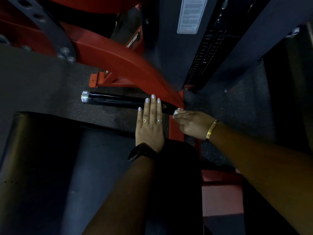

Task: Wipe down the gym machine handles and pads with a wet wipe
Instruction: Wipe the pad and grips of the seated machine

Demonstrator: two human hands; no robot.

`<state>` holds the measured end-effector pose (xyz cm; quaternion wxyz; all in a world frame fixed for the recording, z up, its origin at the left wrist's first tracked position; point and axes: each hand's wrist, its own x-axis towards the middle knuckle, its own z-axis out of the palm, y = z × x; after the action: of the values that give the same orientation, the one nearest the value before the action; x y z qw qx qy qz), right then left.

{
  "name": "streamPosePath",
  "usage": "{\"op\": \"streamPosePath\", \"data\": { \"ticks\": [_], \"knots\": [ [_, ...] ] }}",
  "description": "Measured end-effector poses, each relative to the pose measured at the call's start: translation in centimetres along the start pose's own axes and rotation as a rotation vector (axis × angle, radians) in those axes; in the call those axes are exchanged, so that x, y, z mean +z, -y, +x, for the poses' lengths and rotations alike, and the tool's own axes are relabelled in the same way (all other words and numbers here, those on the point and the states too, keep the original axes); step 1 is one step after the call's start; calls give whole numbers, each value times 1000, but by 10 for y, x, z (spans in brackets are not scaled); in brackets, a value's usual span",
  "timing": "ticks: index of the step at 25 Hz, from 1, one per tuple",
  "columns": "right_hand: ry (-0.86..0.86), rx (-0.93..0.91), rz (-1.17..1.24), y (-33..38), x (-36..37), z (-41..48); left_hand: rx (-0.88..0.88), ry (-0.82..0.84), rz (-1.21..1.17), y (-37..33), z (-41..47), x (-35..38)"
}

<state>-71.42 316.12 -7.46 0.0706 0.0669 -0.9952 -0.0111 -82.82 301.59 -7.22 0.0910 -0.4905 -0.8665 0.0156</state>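
head view, looking down: the handle (116, 100), a glossy black grip with a silver end cap at its left end, lies level across the middle, above the speckled floor (50, 82). its right end joins a curved red arm (122, 60) of the machine.

the left hand (149, 128) is flat, back up, fingers straight and close together. the fingertips (153, 97) lie across the handle's right half; whether they press on it cannot be told. it holds nothing. there are rings on two fingers and a dark watch (140, 151) on the wrist.

the right hand (191, 124) is just beside the left one, at the handle's right end. its fingers are curled round a small white wipe (176, 112), pinching it against the end of the grip where the red arm begins. only a bit of the wipe shows past the fingers. a gold bracelet (210, 129) sits on the wrist.

a dark rounded pad (42, 158) fills the lower left. behind the handle, at upper right, stands the weight stack (203, 61), with a white label (189, 14) on the dark upright beside it; its print is too blurred to read.
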Motion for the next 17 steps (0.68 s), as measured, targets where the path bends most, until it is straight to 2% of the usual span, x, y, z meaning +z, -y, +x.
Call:
{"op": "streamPosePath", "data": {
  "ticks": [2,4,6,7,10,11,14,17],
  "knots": [
    [-99,336,76,1,-18,10,-6,3,-25,1,-1,1],
    [-316,555,155,12,-32,37,-65,-8,11,9,-2,-4],
    [-386,593,289,14,-48,86,-175,-49,-4,24,7,-9],
    [-368,599,363,17,-56,110,-207,-71,-11,34,13,-11],
    [-101,614,529,25,-56,138,-223,-68,7,56,22,-11],
    [-94,628,541,29,-49,132,-220,-63,8,58,22,-11],
    [-333,747,443,38,-28,103,-228,-24,-42,47,18,-11],
    [-353,770,338,51,-20,77,-95,-42,-25,23,18,-9]
  ]
}}
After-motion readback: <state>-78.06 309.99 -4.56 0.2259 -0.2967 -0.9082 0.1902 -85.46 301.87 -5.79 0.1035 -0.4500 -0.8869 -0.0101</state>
